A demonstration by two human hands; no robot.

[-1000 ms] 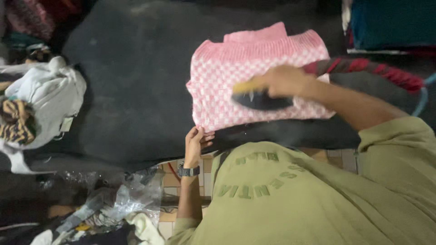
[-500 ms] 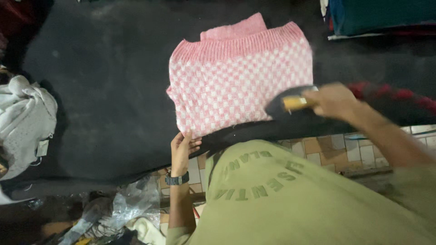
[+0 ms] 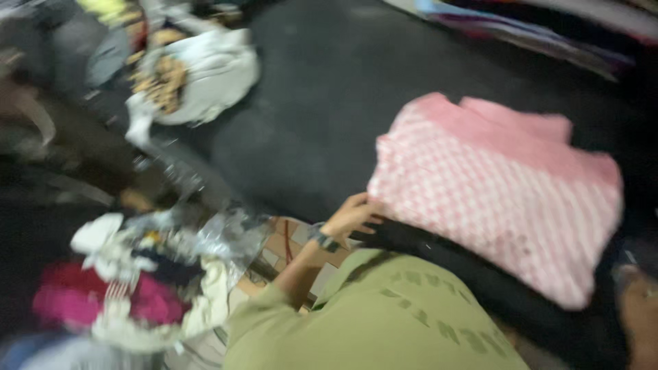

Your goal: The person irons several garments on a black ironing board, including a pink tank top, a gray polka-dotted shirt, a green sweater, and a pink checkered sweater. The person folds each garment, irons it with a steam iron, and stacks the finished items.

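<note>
Your left hand (image 3: 351, 218) rests fingers-spread on the near-left corner of the sweater (image 3: 500, 192), touching the edge, not clamped round it. Your right hand (image 3: 641, 308) only just shows at the right border, blurred; I can't tell its grip. The pink checked sweater lies folded on the dark pad (image 3: 322, 116). A watch (image 3: 322, 238) sits on your left wrist. Far left, a grey garment (image 3: 205, 68); nearer, a heap of clothes (image 3: 137, 288).
</note>
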